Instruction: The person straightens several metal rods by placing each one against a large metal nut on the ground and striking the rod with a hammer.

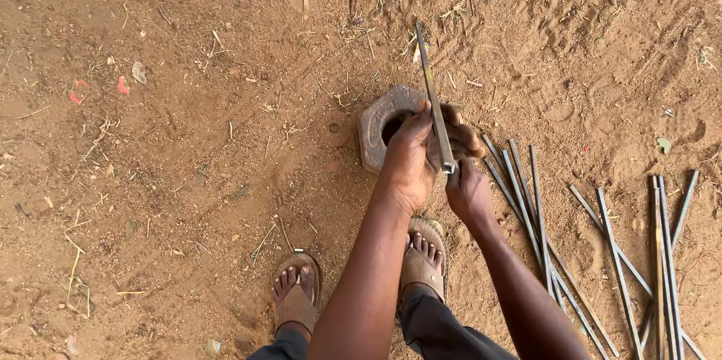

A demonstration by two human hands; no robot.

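My left hand (pixel 410 158) is closed around a long flat metal bar (pixel 430 82), which points away from me over a heavy rusty hexagonal metal block (pixel 374 128) with a round hole, lying on the dirt. Just right of the bar's near end, my right hand (pixel 470 194) is closed on a brown, worn lump (pixel 465 136). I cannot tell whether that lump is a tool head or a rag. The left hand hides part of the block's hole.
Several loose metal rods (pixel 538 209) lie fanned on the ground to the right, with more rods (pixel 662 255) further right. My sandalled feet (pixel 297 292) stand on the reddish dirt (pixel 188 179), with the other foot (pixel 423 255) below the hands. Twigs and small litter are scattered about.
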